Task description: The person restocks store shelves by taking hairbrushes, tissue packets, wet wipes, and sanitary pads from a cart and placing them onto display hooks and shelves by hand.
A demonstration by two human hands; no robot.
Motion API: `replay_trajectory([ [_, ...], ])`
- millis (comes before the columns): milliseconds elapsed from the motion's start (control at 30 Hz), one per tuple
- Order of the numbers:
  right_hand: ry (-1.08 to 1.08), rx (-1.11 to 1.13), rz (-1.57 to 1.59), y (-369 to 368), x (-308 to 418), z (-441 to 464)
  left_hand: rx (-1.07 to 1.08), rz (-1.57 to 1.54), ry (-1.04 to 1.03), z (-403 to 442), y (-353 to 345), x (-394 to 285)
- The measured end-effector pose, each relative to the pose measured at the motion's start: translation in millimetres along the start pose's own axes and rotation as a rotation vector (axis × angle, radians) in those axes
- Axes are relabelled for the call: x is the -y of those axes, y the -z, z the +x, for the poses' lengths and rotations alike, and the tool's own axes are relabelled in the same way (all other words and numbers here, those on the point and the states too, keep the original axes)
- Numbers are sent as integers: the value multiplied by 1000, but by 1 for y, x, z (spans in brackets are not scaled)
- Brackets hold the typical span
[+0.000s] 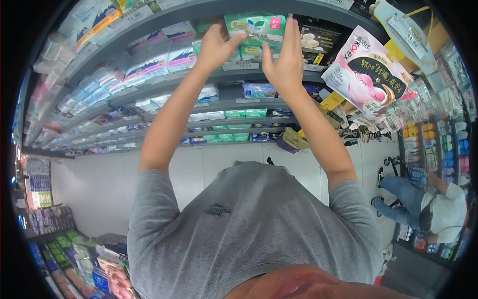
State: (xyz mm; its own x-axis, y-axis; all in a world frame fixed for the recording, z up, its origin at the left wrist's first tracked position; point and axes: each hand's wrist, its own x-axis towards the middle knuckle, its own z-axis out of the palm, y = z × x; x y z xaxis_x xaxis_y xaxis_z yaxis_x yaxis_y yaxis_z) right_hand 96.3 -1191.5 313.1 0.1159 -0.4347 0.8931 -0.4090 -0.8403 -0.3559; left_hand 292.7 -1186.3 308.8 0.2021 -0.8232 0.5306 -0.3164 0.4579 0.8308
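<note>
Ideally, press evenly so the green pack (255,26) sits level over the lower packs (252,53) on the shelf (239,74), left grip (217,46) half-curled, thumb across its front but firm hold unclear, right grip (286,62) spread wide beside its right edge.

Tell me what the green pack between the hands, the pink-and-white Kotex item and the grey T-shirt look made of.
Green pack: probably thin plastic film, from its smooth, brightly printed face.
Kotex item: smooth printed plastic or card; the flat-looking face leaves that open.
Grey T-shirt: matte, soft fabric, likely a cotton knit, from its folds and creased sleeves.
</note>
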Motion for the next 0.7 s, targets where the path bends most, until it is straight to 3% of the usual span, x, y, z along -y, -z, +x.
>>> replay_trajectory([
  [67,153,-81,-64,6,3,-12,-24,-31,-3,-3,-4,2],
  [267,203,57,-125,6,-5,-32,-182,547,-30,-13,-17,-17],
  [367,168,60,-98,7,-12,-31,-149,307,-48,-17,-28,-24],
  [700,130,203,-78,21,-3,-20,-267,387,-154,-11,-33,-5],
])
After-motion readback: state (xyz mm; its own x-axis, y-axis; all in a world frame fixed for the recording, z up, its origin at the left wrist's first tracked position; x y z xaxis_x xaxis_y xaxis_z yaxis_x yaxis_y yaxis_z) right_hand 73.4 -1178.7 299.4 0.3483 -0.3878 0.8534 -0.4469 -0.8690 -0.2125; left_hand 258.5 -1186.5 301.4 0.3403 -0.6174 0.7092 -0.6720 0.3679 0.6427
